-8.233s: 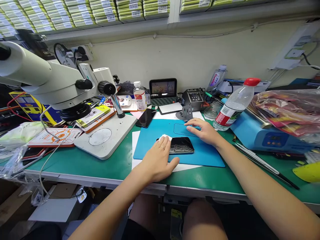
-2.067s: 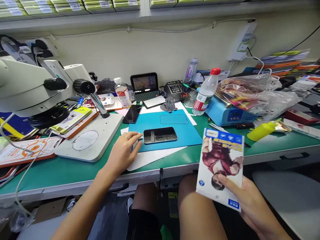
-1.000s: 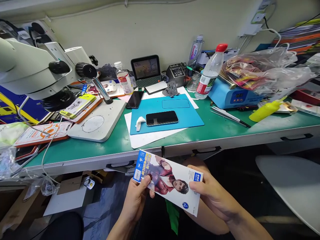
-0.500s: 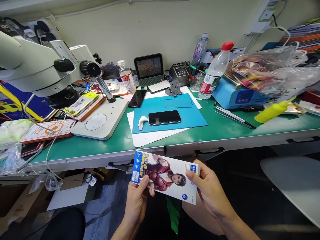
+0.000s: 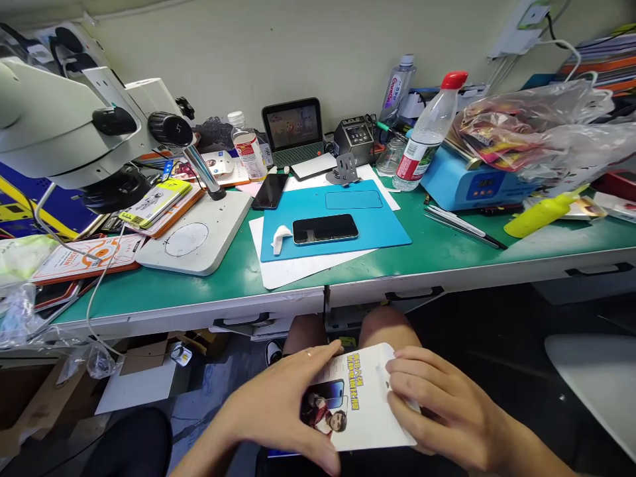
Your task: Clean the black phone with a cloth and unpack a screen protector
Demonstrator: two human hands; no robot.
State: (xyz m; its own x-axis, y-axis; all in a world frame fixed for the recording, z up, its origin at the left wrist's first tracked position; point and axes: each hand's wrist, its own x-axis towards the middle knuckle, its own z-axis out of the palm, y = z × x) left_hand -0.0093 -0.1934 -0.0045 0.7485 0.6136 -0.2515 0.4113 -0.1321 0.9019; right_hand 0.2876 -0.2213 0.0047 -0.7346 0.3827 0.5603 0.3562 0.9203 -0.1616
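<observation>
Low in front of the bench, over my lap, I hold a flat white screen protector box (image 5: 375, 411) with yellow-and-blue lettering and a printed person and phone. My left hand (image 5: 283, 404) grips its left end, thumb along the near edge and fingers at the far edge. Around the right end closes my right hand (image 5: 442, 404), its fingers curled over the top face. Beyond, on the blue mat (image 5: 382, 235), a black-screened phone (image 5: 325, 229) lies face up. A small white curved piece (image 5: 281, 240) rests just left of that phone.
A microscope (image 5: 50, 146) with a white base (image 5: 223, 232) stands at the left. Another dark phone (image 5: 271, 191) lies behind the mat. A red-capped bottle (image 5: 422, 146), tweezers (image 5: 467, 226) and a yellow squeeze bottle (image 5: 539, 215) are at the right. Drawer handles jut from the bench front.
The box has been turned, so a different printed face shows, and it sits lower. My left hand now reaches across its left end; my right fingers have moved onto the top face.
</observation>
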